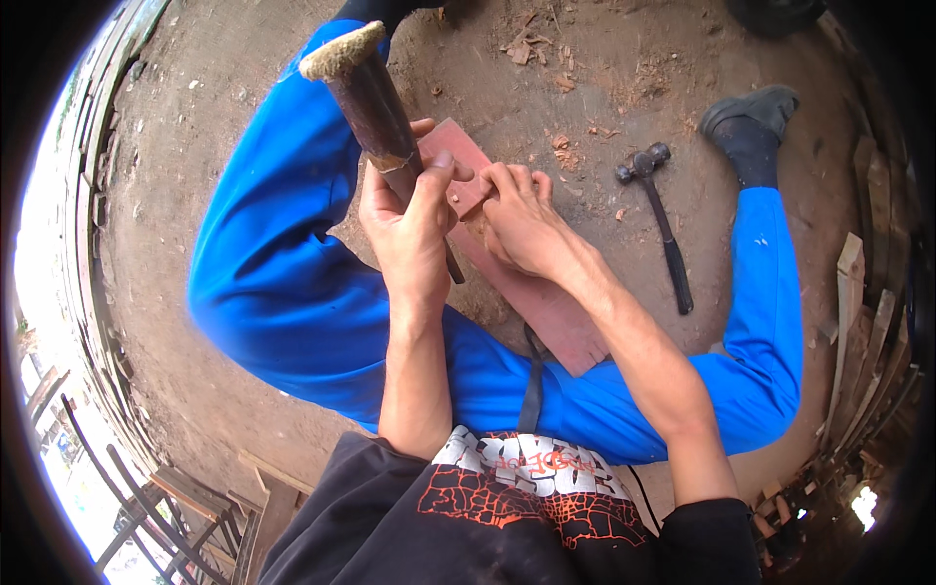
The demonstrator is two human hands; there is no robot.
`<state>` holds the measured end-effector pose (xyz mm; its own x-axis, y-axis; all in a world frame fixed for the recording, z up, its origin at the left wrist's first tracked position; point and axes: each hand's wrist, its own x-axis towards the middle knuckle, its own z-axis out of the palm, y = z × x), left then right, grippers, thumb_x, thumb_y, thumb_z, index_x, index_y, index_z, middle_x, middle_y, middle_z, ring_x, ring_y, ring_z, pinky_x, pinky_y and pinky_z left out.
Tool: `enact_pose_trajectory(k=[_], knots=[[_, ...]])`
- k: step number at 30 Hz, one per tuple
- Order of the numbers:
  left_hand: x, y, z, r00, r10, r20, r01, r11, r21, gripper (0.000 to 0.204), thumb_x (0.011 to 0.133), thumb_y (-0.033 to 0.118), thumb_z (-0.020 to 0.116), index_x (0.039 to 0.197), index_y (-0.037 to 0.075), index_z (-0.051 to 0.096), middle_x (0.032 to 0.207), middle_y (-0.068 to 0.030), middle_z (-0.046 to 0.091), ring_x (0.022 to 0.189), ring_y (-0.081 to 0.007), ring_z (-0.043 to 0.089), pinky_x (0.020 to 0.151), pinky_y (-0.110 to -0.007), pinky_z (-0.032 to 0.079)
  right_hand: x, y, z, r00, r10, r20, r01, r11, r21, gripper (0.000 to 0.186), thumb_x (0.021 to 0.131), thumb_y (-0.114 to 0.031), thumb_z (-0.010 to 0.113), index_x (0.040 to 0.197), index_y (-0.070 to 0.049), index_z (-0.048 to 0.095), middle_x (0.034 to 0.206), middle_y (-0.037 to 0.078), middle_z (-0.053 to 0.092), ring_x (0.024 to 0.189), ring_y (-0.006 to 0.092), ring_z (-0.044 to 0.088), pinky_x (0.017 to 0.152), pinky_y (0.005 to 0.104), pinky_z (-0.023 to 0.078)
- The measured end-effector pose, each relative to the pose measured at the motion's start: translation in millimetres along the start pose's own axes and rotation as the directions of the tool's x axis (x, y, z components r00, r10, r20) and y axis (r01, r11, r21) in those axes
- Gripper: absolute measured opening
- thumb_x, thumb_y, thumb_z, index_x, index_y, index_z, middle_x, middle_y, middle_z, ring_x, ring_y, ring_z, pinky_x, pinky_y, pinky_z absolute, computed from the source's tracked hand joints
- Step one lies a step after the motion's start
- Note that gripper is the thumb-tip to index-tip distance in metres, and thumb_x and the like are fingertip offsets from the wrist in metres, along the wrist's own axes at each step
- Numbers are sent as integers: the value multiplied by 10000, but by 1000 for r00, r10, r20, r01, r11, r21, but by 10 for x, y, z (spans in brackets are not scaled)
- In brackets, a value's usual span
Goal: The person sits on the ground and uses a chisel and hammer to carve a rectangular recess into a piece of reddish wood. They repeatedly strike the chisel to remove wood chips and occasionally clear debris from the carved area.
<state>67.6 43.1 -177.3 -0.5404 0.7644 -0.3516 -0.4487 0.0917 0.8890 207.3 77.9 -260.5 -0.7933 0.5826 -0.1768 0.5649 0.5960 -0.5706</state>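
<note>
My left hand (409, 224) is closed round a chisel (370, 105) with a dark handle, its frayed, flattened top tilted up and away from me. The dark blade comes out below the hand, pointing down toward my lap. The left thumb and fingers also lie against a small reddish wooden block (456, 146). My right hand (526, 219) has its fingers curled on the block's right edge, gripping it. A small pale peg or spot shows on the block's near end. Beneath both hands, a longer reddish board (546, 312) slants toward my thigh.
A hammer (663, 224) with a black handle lies on the dirt floor to the right. Wood shavings (526, 47) are scattered ahead. My legs in blue trousers frame the work. Stacked wooden slats (858, 331) stand at the far right, and a wooden frame (185, 497) at the lower left.
</note>
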Motion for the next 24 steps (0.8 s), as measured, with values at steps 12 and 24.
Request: enact_pose_trajectory(k=[12, 24], knots=[[-50, -116, -81, 1000, -1, 5, 1, 999, -41, 234, 870, 91, 657, 1092, 64, 586, 722, 14, 573, 499, -10, 388, 460, -188, 295, -554, -126, -342, 927, 365, -89, -322, 893, 313, 164, 871, -135, 652, 789, 4, 624, 1263, 136, 445, 1214, 299, 411, 1015, 471, 301], [-720, -241, 229, 681, 56, 730, -416, 850, 323, 276, 750, 90, 668, 1007, 30, 588, 796, -151, 633, 653, -256, 640, 586, -354, 494, -1089, -882, -1170, 772, 432, -467, 303, 396, 867, 437, 816, -102, 690, 1187, -32, 470, 1220, 150, 518, 1174, 253, 513, 999, 424, 418]])
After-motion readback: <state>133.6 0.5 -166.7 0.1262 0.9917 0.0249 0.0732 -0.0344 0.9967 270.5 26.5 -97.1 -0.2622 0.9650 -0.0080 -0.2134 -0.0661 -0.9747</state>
